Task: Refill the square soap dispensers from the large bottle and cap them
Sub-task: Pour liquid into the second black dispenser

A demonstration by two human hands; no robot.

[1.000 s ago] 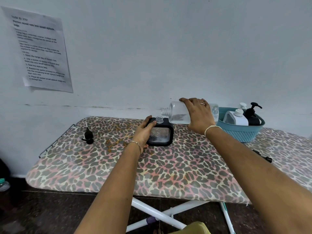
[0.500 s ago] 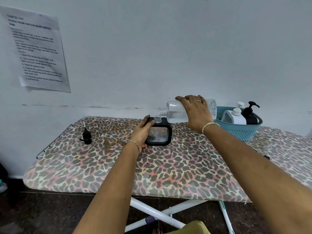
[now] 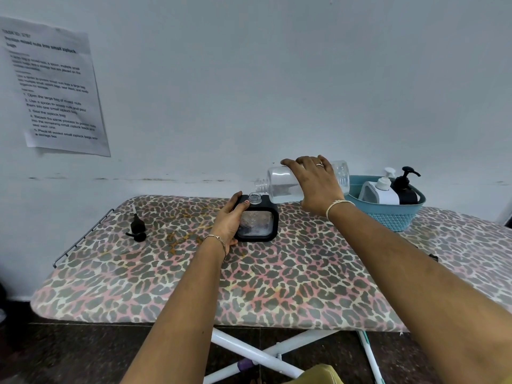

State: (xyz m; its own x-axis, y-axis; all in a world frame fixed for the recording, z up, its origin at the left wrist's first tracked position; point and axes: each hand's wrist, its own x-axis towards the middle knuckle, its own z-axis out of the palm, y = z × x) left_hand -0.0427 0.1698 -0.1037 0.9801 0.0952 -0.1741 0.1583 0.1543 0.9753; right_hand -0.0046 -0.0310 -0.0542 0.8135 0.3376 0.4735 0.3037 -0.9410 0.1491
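Observation:
A black square dispenser (image 3: 259, 221) with a clear window stands uncapped on the leopard-print board (image 3: 249, 273). My left hand (image 3: 230, 221) grips its left side, thumb on the top edge. My right hand (image 3: 315, 184) holds the large clear bottle (image 3: 282, 187) tipped on its side, its open neck just above and left of the dispenser's mouth. A black pump cap (image 3: 136, 228) lies on the board to the left.
A blue basket (image 3: 388, 212) at the back right holds a white and a black capped dispenser. The wall rises just behind the board. A small dark object (image 3: 432, 256) lies near the right edge. White legs show below.
The view shifted slightly. The bottle stays tipped over the dispenser's mouth, and both hands keep their holds.

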